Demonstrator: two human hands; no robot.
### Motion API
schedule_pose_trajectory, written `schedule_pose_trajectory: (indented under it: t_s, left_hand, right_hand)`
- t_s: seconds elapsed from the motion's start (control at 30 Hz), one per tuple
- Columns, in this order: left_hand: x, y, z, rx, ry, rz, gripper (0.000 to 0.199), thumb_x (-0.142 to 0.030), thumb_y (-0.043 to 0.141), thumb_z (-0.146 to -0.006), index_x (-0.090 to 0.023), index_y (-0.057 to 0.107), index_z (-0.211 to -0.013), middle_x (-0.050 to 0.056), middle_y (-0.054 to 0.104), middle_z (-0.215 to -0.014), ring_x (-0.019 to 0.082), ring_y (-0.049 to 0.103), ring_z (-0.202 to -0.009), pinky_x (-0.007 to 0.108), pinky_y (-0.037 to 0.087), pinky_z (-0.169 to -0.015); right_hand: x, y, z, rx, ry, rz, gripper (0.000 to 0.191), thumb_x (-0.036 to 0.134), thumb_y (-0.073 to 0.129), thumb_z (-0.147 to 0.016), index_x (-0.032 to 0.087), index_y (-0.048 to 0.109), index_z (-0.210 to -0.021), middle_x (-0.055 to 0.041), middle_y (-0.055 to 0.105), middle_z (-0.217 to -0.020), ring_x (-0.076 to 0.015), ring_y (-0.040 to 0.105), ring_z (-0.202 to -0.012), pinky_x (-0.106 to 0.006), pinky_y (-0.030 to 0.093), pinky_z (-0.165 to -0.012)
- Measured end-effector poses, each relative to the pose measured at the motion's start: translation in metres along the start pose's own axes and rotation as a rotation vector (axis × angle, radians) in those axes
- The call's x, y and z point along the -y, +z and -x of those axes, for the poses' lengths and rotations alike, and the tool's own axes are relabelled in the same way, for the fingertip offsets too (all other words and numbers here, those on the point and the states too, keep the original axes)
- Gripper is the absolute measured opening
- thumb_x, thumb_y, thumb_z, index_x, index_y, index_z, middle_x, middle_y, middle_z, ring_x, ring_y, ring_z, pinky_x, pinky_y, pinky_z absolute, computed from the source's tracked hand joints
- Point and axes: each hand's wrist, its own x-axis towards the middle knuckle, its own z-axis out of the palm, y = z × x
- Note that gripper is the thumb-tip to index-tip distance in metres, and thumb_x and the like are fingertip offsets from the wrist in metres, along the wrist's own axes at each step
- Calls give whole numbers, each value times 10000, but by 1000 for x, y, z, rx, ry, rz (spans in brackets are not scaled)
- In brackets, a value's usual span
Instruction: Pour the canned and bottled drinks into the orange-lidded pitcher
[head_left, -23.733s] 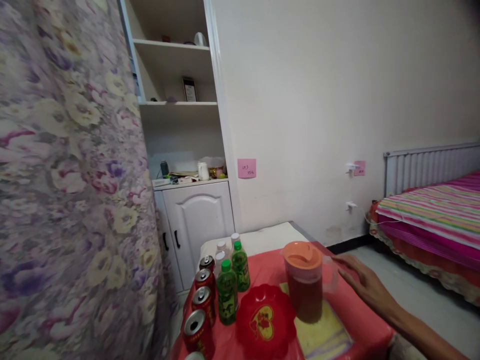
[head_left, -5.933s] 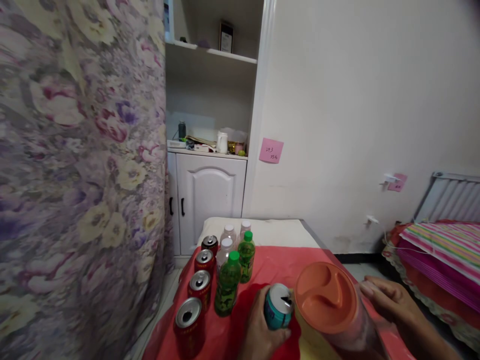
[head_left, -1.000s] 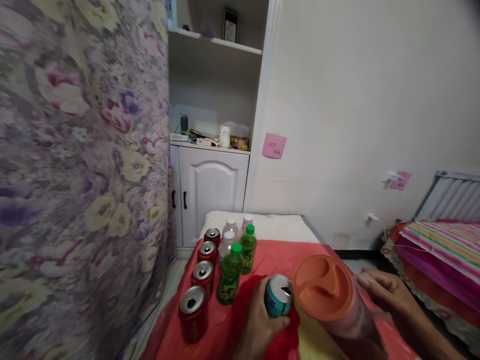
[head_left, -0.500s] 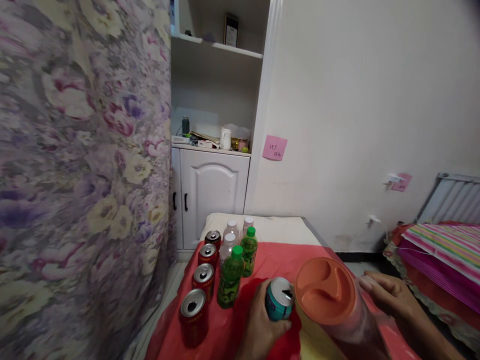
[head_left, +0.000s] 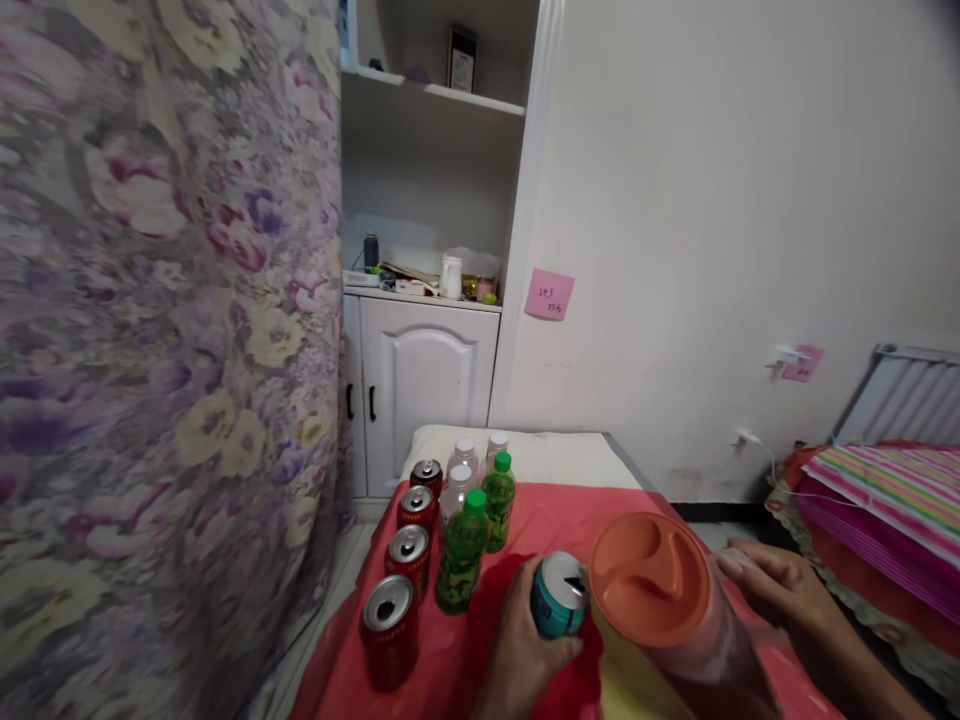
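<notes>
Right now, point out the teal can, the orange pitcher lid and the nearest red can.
Teal can (head_left: 556, 612): head view, on its side.
Orange pitcher lid (head_left: 637, 606): head view, on its top.
Nearest red can (head_left: 390, 650): head view, on its side.

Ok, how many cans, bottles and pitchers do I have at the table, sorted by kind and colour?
Red or dark red cans: 4
Teal can, left hand: 1
Green-capped bottles: 2
White-capped bottles: 3
Orange-lidded pitcher: 1
Total: 11

The pitcher (head_left: 686, 620) (its base, anyway) is cut off.
</notes>
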Motion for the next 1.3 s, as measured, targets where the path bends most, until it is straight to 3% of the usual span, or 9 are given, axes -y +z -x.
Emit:
schedule_pose_trajectory:
  t_s: [1.3]
  left_hand:
    - [-10,0,4,-5,-3,12,728,16,717,-466,-174,632,-1164,111,712,-1208,332,616,-1182,379,449,-1038]
  right_hand:
    - [6,4,1,-52,26,-9,650,809,598,-714,243,301,-596,56,198,-647,-123,180,-623,-275,192,-534]
